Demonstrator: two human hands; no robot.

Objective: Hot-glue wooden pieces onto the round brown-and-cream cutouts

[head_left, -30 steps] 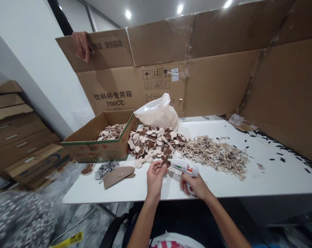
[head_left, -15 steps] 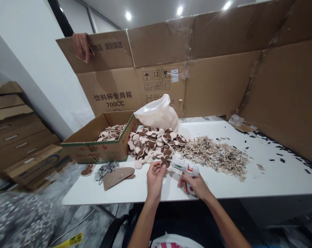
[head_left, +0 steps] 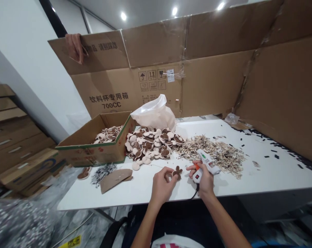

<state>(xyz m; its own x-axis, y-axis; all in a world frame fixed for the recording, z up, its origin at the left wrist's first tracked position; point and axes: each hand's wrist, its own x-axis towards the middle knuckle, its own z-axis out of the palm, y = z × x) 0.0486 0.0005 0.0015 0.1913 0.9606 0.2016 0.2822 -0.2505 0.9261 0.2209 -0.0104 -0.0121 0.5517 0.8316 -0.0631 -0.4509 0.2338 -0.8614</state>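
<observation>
My left hand pinches a small brown flower-shaped piece just above the white table. My right hand grips a white hot glue gun, its nozzle pointing away to the right over the table. Behind my hands lies a heap of round tan and brown pieces. To the right of it spreads a pile of thin pale sticks.
An open cardboard box with more round pieces stands at the left. A white plastic bag sits behind the heap. Tall cardboard sheets wall the table's back and right. A brown card scrap and dark bits lie front left.
The glue gun has swung away from the flower piece and now points right. My left hand has drawn the flower piece nearer and to the right. The camera has shifted slightly.
</observation>
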